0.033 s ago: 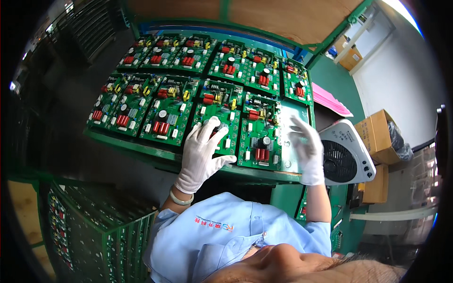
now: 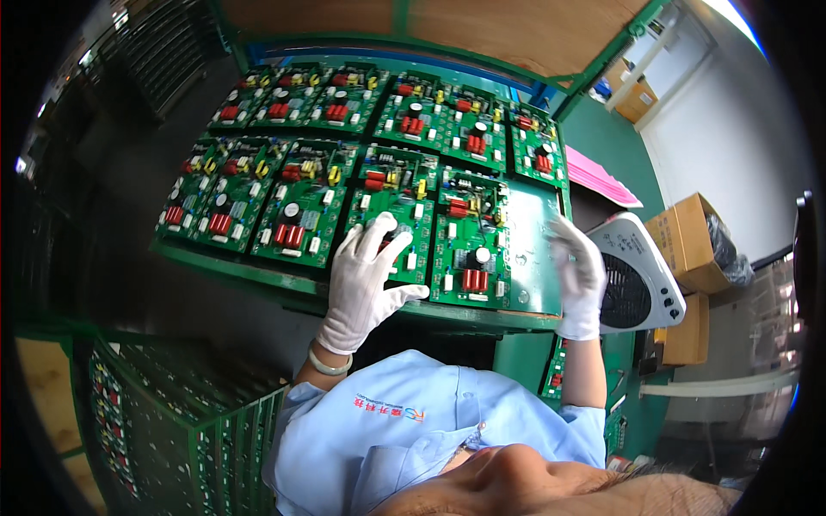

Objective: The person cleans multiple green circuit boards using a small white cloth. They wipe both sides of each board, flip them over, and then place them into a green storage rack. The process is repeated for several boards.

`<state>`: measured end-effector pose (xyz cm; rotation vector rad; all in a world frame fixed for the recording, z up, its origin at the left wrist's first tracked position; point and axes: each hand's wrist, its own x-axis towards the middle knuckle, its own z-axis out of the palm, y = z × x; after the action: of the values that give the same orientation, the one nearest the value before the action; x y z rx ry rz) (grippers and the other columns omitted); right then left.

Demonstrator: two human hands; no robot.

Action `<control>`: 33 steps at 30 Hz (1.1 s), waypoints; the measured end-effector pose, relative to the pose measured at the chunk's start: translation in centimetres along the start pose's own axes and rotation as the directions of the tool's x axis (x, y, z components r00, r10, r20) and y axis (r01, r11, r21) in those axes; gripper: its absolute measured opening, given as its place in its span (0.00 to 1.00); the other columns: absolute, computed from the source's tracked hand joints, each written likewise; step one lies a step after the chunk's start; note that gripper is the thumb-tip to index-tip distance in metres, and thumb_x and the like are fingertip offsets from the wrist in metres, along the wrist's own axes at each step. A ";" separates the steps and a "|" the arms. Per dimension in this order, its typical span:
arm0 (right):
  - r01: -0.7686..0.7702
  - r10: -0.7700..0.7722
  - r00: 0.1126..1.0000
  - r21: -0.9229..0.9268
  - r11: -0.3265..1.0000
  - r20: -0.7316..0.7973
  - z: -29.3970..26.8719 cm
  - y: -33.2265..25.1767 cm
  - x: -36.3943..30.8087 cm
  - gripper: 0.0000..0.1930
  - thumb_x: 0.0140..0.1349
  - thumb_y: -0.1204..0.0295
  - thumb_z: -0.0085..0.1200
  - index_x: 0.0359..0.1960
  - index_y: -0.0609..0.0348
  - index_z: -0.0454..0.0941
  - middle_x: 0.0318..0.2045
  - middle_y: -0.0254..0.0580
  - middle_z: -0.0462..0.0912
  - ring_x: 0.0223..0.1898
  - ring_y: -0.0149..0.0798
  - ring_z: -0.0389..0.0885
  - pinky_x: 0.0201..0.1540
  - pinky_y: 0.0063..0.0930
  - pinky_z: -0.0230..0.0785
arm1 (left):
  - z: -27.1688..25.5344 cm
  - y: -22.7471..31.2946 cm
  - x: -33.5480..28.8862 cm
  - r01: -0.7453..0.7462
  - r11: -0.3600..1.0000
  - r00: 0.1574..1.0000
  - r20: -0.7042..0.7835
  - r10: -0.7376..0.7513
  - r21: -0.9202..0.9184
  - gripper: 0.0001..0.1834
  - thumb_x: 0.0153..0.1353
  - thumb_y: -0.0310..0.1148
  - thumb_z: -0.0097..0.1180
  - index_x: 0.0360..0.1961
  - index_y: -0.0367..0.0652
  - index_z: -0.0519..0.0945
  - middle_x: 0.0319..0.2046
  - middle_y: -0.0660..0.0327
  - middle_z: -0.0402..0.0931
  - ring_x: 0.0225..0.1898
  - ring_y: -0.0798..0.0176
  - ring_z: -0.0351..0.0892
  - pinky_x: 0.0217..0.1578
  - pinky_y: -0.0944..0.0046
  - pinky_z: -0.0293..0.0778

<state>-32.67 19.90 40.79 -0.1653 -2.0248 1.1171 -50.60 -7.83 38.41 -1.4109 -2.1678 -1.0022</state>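
Observation:
Under my left hand, in a white glove, lies a green circuit board in the front row. My fingers are spread over its middle, hiding some parts there, and the thumb reaches along its near edge. To its right is another circuit board with red capacitors, a round-topped black capacitor and yellow parts. My right hand, gloved in white too, is raised near the table's right edge beside the fan. Its fingers are loosely bent and slightly blurred, with nothing visible in them.
Several similar boards stand in two rows on the green table. A white fan is at the right, with pink sheets behind it and a cardboard box beyond. A green rack of boards stands at lower left.
My right hand has shifted right, away from the nearest board and closer to the fan. My left hand stays on its board. The whole view has moved slightly.

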 end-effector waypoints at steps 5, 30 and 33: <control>-0.275 0.111 0.766 -0.167 0.947 -0.633 -13.2 4.3 -9.9 0.16 0.72 0.71 0.50 0.57 0.67 0.78 0.44 0.45 0.85 0.42 0.30 0.82 0.47 0.26 0.75 | 1.1 0.1 0.9 0.000 0.999 1.000 0.017 0.000 -0.039 0.38 0.43 0.61 0.69 0.46 0.40 0.82 0.51 0.48 0.74 0.45 0.43 0.78 0.45 0.48 0.76; -0.785 0.482 -0.369 0.544 0.296 -0.794 -25.0 24.3 -44.7 0.26 0.59 0.75 0.61 0.62 0.54 0.75 0.55 0.47 0.81 0.52 0.43 0.79 0.58 0.39 0.70 | 6.7 7.6 2.3 -0.161 0.986 0.968 0.189 0.165 -0.036 0.34 0.53 0.60 0.65 0.52 0.46 0.82 0.53 0.48 0.77 0.54 0.42 0.76 0.60 0.41 0.68; -0.697 0.473 -0.472 0.643 0.316 -0.744 -24.5 21.8 -42.3 0.25 0.59 0.77 0.60 0.60 0.51 0.77 0.53 0.46 0.81 0.50 0.42 0.79 0.55 0.40 0.71 | 6.6 7.9 2.1 -0.144 0.989 0.970 0.196 0.144 -0.017 0.34 0.52 0.59 0.66 0.53 0.47 0.82 0.54 0.49 0.77 0.55 0.42 0.77 0.61 0.41 0.68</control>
<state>7.42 29.67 6.70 -2.0062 -0.3781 0.8470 -43.94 0.26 38.17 -1.7061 -2.1602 -0.8449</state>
